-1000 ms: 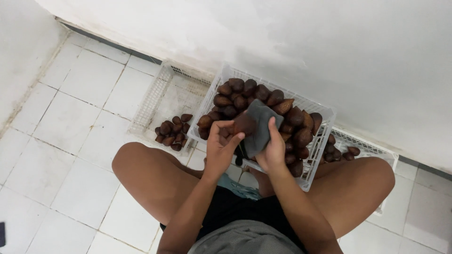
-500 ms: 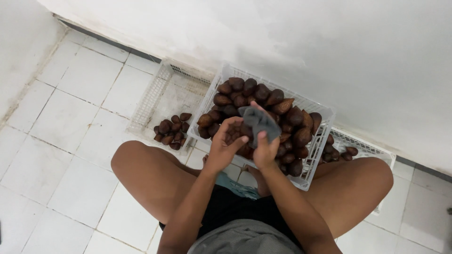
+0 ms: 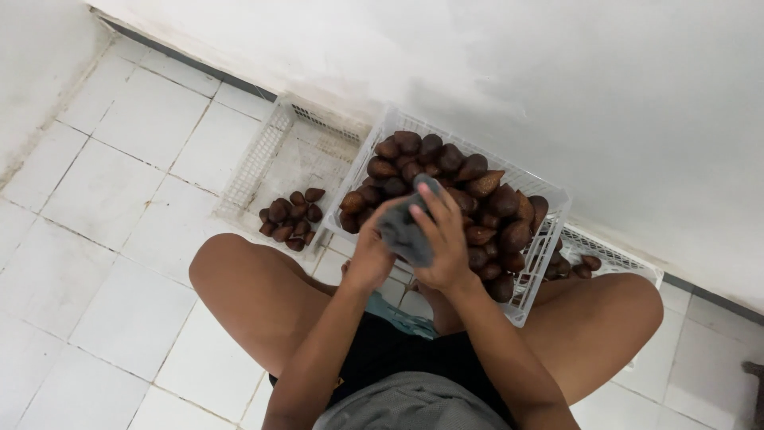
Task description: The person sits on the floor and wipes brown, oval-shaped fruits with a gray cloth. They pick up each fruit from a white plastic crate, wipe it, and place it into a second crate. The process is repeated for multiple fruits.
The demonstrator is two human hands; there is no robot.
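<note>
I sit on a tiled floor with a white plastic crate (image 3: 549,193) between my knees, piled with dark brown scaly fruits (image 3: 446,163). My left hand (image 3: 372,248) and my right hand (image 3: 446,243) are pressed together over the crate's near side, both wrapped around a grey cloth (image 3: 402,231). The cloth is bunched between the palms. Whether a fruit lies inside it is hidden.
A second white crate (image 3: 255,163) lies to the left with a small heap of the same fruits (image 3: 290,219) in its near corner. A third crate (image 3: 617,255) with a few fruits shows behind my right knee. A white wall runs along the back.
The cloth was spread flat over a fruit in my right hand. Now both hands have closed around it and bunched it up.
</note>
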